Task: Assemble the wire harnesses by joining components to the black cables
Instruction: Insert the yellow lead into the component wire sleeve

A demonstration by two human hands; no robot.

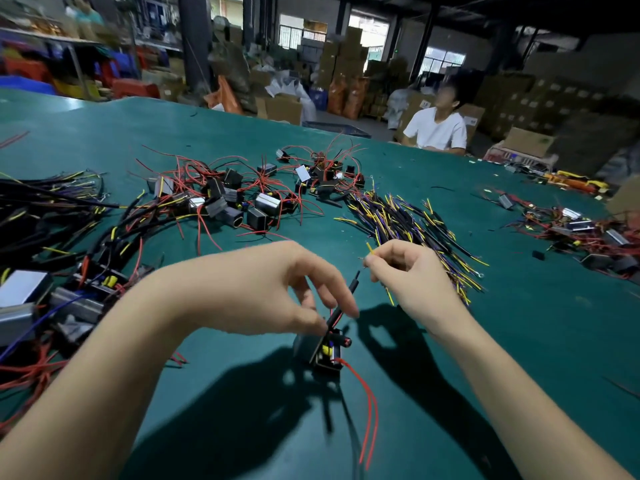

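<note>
Pinching a black cable, left hand; right hand pinches a yellow wire; no legible writing.

A single wide-angle view from the person's head looks forward and down over the green desk. Both forearms reach in from the bottom edge, the hands close below the lens at centre. Beyond the desk's far edge, the tilted view takes in warehouse cartons.
</note>
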